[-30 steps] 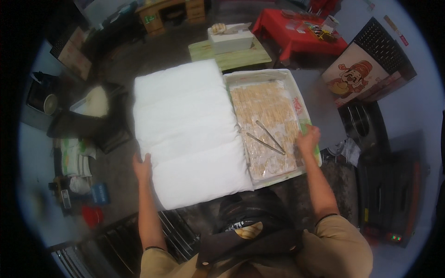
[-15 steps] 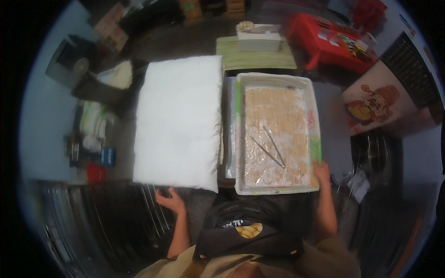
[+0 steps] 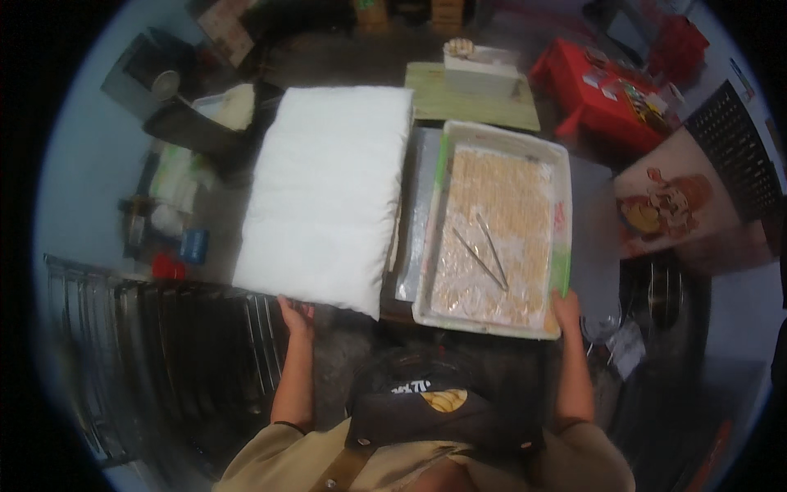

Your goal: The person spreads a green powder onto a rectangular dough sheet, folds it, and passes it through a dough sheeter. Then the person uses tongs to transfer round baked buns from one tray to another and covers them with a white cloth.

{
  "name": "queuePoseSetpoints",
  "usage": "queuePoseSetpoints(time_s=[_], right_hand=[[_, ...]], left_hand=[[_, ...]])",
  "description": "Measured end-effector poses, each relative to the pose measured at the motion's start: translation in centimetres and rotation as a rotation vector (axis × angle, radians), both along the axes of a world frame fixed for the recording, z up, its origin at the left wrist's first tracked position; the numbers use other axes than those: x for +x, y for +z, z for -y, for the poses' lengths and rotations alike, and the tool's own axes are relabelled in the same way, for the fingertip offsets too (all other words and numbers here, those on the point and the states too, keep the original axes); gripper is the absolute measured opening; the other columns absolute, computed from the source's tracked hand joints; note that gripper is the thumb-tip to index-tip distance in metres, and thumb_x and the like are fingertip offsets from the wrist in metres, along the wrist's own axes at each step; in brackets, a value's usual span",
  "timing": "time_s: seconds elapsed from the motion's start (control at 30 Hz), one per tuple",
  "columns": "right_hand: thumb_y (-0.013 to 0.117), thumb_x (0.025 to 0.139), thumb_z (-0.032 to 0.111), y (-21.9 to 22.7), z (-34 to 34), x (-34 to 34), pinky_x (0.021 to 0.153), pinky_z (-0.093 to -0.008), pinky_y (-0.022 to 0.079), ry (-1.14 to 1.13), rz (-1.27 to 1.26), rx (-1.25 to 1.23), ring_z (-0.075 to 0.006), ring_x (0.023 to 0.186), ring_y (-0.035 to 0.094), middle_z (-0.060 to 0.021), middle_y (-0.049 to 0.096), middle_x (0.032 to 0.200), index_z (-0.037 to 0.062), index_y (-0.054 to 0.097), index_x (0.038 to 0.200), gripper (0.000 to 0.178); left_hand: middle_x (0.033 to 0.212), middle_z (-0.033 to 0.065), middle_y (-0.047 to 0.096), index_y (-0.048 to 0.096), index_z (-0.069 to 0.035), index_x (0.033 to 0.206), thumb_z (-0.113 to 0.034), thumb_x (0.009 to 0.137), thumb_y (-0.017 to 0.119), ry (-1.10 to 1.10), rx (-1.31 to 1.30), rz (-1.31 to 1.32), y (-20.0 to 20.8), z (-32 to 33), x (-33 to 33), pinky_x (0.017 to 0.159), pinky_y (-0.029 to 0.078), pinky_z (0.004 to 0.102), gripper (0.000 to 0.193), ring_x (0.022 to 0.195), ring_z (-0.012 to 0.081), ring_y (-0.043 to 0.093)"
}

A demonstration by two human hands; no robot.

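Note:
A thick white quilted pad (image 3: 328, 189) lies flat at the left of the work surface. My left hand (image 3: 297, 316) is just at its near edge, fingers apart and holding nothing that I can see. Right of the pad sits a white plastic tray (image 3: 484, 325) with green tape on its sides. My right hand (image 3: 566, 310) grips its near right corner, with some of the fingers hidden. Inside the tray is a tan slatted mat (image 3: 500, 184) dusted with white powder, and metal tongs (image 3: 490, 258) lie on it, tips pointing away from me.
Beyond the tray a white box (image 3: 484, 70) stands on a green mat (image 3: 426, 86). A red-covered table (image 3: 586, 94) is at the far right, near a cartoon-printed panel (image 3: 668, 205). A metal rack (image 3: 164, 353) stands at the lower left, below a blue container (image 3: 193, 246).
My left hand has moved slightly left and up to the pad's near edge. My right hand stays at the tray's corner. The whole view has shifted and turned slightly.

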State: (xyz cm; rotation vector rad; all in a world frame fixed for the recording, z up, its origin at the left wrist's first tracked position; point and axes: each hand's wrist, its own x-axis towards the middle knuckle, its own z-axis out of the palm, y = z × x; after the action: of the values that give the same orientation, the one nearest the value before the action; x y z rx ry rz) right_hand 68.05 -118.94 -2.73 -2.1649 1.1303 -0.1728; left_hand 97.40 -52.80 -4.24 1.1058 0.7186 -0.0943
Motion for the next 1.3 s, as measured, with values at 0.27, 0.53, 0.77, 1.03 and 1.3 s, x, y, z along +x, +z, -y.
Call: queuePoseSetpoints(time_s=[0.27,0.53,0.77,1.03,1.3], right_hand=[[0.067,0.097,0.023,-1.4,2.2,-0.6,0.076,-0.0449,0.055,0.138,0.037,-0.008,-0.0275,0.082,0.072,-0.0237,0.074,0.091,-0.0067,0.069,0.111,0.033],[0.059,0.103,0.037,-2.0,4.4,1.5,0.09,-0.0425,0.054,0.116,-0.113,0.011,-0.0253,0.102,0.071,-0.0216,0.075,0.111,-0.0025,0.069,0.127,0.048],[0.051,0.109,0.034,-8.1,2.8,-7.9,0.086,-0.0363,0.052,-0.505,0.716,-0.048,-0.0189,0.096,0.064,-0.0116,0.072,0.104,-0.0004,0.072,0.116,0.041],[0.062,0.108,0.036,-21.7,-18.6,-13.7,0.079,-0.0366,0.061,-0.136,-0.163,1.12,-0.0247,0.086,0.073,-0.0088,0.073,0.104,0.006,0.067,0.123,0.034],[0.065,0.101,0.045,-48.0,-13.7,1.2,0.073,-0.0416,0.058,0.084,0.002,0.74,-0.0275,0.085,0.07,-0.0065,0.074,0.106,0.0121,0.068,0.12,0.038]], left_hand=[[0.164,0.0093,0.044,0.035,-0.006,0.163,-0.061,0.107,0.05,-0.236,-0.174,0.028,4.8,7.9,-3.1,0.121,0.035,0.0423,0.08,0.148,0.0285,0.044],[0.165,0.0081,0.041,0.032,-0.011,0.164,-0.063,0.106,0.049,-0.286,-0.144,-0.009,0.5,7.7,-9.6,0.113,0.042,0.044,0.08,0.145,0.0285,0.044],[0.121,0.0102,0.07,0.062,-0.006,0.131,-0.046,0.108,0.056,-0.17,0.006,-0.071,-8.5,4.9,-22.8,0.091,0.056,0.0343,0.046,0.103,0.0196,0.069],[0.099,0.0042,0.075,0.07,-0.008,0.116,-0.023,0.104,0.066,-0.111,0.049,-0.47,-23.7,13.4,-43.8,0.07,0.056,0.0276,0.02,0.084,0.0127,0.07],[0.102,0.006,0.077,0.073,-0.007,0.116,-0.024,0.1,0.07,-0.083,-0.092,-0.634,-29.5,17.7,-51.7,0.074,0.055,0.0296,0.023,0.087,0.015,0.072]])
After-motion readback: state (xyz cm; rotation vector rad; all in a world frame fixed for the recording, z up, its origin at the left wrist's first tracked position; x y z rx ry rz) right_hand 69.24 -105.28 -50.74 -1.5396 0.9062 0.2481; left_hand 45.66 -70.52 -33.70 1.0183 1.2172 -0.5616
